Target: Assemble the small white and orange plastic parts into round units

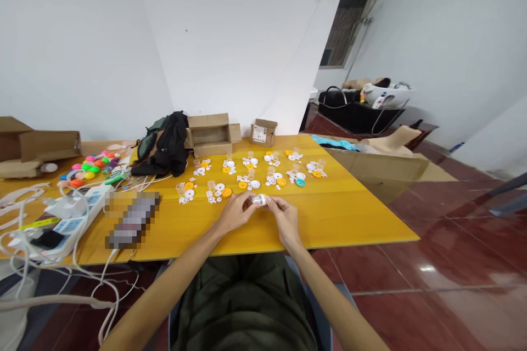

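Clear container (pixel 256 201) sits between the fingertips, clamped by the left hand (pixel 237 211) while the right hand (pixel 285 216) pinches its white cap (pixel 262 199), seemingly a cap-handling step whose next move calls for steady left fingers and a controlled right-hand turn.

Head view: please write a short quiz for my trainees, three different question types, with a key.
1. Where is the small container?
A) inside a cardboard box
B) between the left hand and the right hand
C) on the floor

2. True or false: the teal disc is farther right in the picture than the black bag.

3. Complete: the white power strip lies toward the picture's ____ edge.

Key: 1 B; 2 true; 3 left.
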Motion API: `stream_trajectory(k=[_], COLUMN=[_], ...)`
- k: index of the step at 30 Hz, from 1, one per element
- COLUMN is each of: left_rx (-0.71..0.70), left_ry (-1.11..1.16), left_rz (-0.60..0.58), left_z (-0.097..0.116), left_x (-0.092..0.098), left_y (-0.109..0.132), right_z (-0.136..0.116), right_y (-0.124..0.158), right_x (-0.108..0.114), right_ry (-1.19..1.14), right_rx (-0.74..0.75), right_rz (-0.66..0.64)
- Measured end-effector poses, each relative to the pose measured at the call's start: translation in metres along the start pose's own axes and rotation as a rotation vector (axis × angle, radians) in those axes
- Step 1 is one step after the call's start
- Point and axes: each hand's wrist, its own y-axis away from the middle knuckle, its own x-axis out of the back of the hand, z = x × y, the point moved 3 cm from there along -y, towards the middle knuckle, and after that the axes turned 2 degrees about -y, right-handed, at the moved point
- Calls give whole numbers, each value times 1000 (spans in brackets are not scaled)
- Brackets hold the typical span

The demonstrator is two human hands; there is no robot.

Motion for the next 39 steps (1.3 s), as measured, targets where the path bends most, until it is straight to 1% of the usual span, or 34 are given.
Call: stream_trajectory(k=[3, 6, 9, 12, 14, 17, 19, 23, 25, 32, 39], left_rx=[-49, -66, -58, -25, 11, 67, 79, 15, -25, -124, -167], left_ry=[-26, -31, -1, 80, 162, 291, 326, 210, 146, 54, 25], left_rz=[22, 21, 21, 19, -5, -80, -100, -19, 3, 17, 41], left_z=[2, 3, 3, 0, -2, -5, -5, -1, 2, 0, -2], left_x=[1, 1, 1, 0, -1, -3, -3, 0, 1, 0, -1], left_y=[1, 2, 2, 0, -1, -2, -2, -1, -1, 1, 2], right_z=[-1, -2, -3, -4, -5, -7, -7, -7, -6, -2, -1], right_y=[0, 0, 1, 2, 3, 4, 5, 4, 4, 3, 2], right_x=[0, 0, 0, 0, 0, -1, -2, -1, 0, 0, 0], right_ry=[-7, -9, -7, 0, 8, 13, 12, 13, 12, -19, -26], right_rx=[-4, -12, -17, 1, 21, 43, 45, 32, 26, -9, -31], right_rz=[-8, -8, -16, -21, -16, -19, -24, -16, -6, 0, -19])
